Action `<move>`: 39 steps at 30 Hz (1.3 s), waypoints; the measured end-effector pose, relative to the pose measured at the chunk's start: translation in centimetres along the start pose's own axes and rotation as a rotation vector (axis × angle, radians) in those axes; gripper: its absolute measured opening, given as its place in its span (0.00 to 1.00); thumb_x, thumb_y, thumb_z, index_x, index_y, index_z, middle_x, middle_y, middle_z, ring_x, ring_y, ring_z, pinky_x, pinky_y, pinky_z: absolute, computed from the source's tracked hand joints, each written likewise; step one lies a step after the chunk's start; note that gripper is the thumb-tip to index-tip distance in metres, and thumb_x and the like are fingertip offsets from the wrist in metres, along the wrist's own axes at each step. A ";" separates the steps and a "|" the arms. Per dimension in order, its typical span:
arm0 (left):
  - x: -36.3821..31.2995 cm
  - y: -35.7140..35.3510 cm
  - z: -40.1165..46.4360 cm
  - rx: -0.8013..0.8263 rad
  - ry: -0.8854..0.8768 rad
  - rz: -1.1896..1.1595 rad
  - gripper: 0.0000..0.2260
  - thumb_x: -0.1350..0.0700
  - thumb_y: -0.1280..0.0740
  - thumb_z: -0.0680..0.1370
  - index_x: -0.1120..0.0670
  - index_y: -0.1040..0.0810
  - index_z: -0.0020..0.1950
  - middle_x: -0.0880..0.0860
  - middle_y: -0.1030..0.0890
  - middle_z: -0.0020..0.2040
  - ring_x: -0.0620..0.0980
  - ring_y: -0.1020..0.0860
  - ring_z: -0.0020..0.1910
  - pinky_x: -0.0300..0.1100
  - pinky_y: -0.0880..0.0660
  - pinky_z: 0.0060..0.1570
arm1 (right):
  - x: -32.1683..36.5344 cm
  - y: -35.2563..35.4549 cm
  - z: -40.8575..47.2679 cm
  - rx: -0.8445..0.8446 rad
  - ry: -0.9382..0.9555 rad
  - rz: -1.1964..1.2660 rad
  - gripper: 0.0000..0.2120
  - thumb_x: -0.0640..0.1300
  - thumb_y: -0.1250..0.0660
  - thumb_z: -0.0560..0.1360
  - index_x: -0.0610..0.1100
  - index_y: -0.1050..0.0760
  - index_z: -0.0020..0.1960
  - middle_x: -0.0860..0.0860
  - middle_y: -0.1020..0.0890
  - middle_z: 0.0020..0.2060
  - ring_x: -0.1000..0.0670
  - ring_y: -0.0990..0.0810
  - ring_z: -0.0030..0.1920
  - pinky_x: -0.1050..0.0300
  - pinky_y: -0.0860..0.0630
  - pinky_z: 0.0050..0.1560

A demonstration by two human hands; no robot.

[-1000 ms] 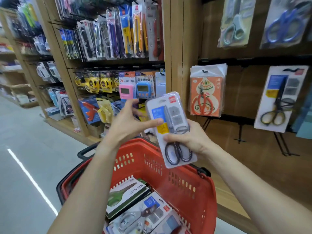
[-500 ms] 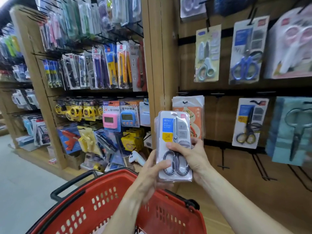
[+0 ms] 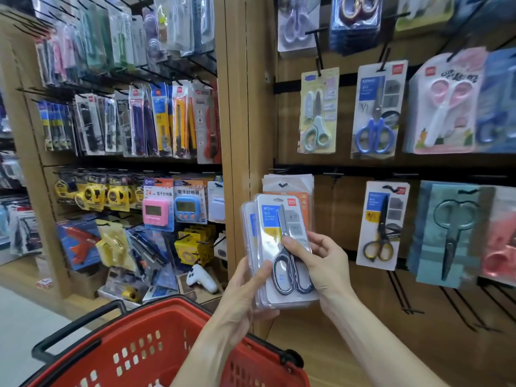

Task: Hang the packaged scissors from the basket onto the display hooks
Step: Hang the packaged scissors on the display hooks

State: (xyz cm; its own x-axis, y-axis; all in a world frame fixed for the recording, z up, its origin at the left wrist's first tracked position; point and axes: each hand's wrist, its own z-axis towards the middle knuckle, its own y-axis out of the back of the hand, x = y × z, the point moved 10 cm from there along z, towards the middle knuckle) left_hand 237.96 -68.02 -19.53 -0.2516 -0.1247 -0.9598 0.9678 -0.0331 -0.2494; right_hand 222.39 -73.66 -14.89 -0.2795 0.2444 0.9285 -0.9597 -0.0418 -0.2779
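Note:
I hold a small stack of packaged scissors (image 3: 279,227), grey cards with black-handled scissors, upright above the red basket (image 3: 139,347). My left hand (image 3: 245,291) grips the stack's lower left edge, thumb on the front. My right hand (image 3: 321,261) grips its right side, thumb across the scissor blades. The stack is in front of a wooden display panel whose black hooks (image 3: 405,300) carry other scissor packs. The basket's inside is out of view.
Hanging on the panel are a yellow-handled scissors pack (image 3: 382,224), a blue-handled pack (image 3: 375,110), a teal pack (image 3: 449,236) and an orange-white pack (image 3: 287,182) behind my stack. Bare hooks stick out at lower right. Left shelves hold cutters, tape measures and timers.
The view has tilted up towards the display. Both hands have stayed on the stack, now held upright closer to the panel, and my left hand has settled on its lower left edge.

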 end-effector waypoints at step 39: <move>1.8 1.9 2.5 -0.202 -0.027 -0.208 0.24 0.40 0.31 0.79 0.51 0.23 0.72 0.56 0.14 0.47 0.54 0.18 0.34 0.40 0.29 0.24 | 3.1 6.0 2.3 0.019 0.043 0.070 0.11 0.39 0.32 0.82 0.42 0.29 0.62 0.43 0.11 0.48 0.46 0.11 0.44 0.53 0.15 0.39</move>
State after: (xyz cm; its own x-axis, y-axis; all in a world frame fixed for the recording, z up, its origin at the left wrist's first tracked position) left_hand 239.33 -70.78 -21.45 -0.4420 -0.1625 -0.8822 0.8753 0.1371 -0.4638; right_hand 215.71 -75.37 -13.11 -0.3449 0.2818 0.8953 -0.9383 -0.0786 -0.3367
